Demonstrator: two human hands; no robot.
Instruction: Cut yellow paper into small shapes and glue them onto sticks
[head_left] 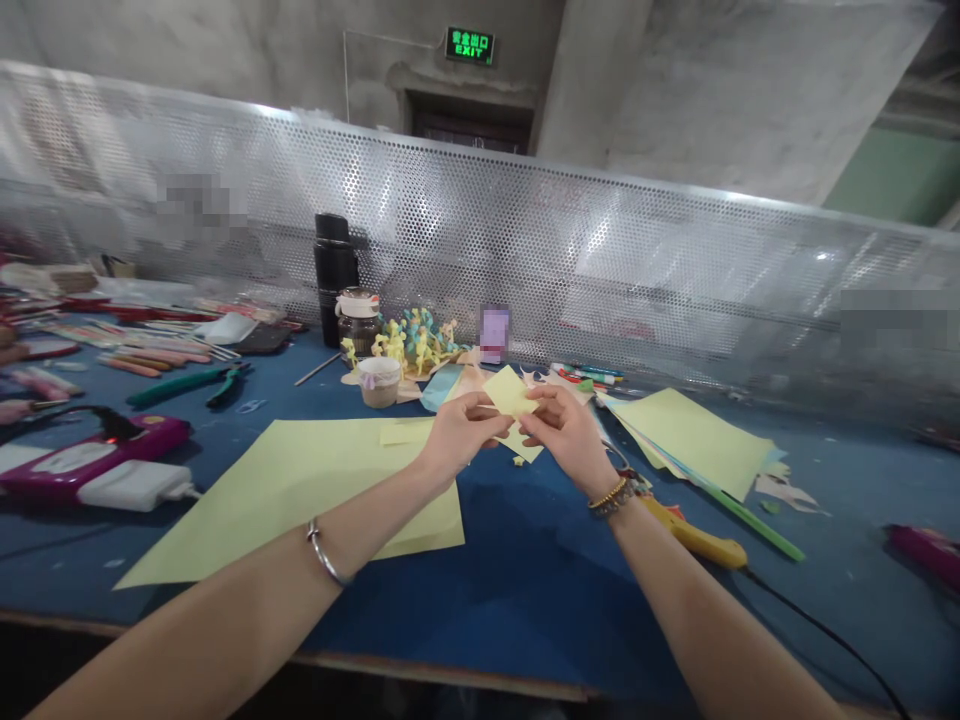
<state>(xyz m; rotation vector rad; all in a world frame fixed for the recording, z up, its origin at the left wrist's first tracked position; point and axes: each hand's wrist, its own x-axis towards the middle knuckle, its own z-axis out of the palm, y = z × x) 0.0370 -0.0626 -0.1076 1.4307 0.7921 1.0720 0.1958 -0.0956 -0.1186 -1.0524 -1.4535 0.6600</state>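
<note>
A small square piece of yellow paper (pixel 510 391) is held up between both my hands, one corner pointing upward. My left hand (pixel 469 430) pinches its left side between thumb and fingers. On the other side my right hand (pixel 562 428) grips the paper near its lower right edge, thumb tip close to the left thumb. Below lies another yellow paper piece (pixel 527 447), partly hidden by my hands. A tiny yellow star-like piece (pixel 518 461) rests on the blue table just under them. Under my left forearm spreads a large yellow sheet (pixel 300 470), with a small yellow strip (pixel 405 432) on it.
Yellow-handled corded tool (pixel 697 535) and green stick (pixel 757 522) lie right, near stacked sheets (pixel 690 430). Behind stand a small cup (pixel 379 382), yellow and blue figures (pixel 420 340), a jar (pixel 358 318) and black flask (pixel 335 280). Pliers (pixel 187 385) and a purple power strip (pixel 97 460) lie left.
</note>
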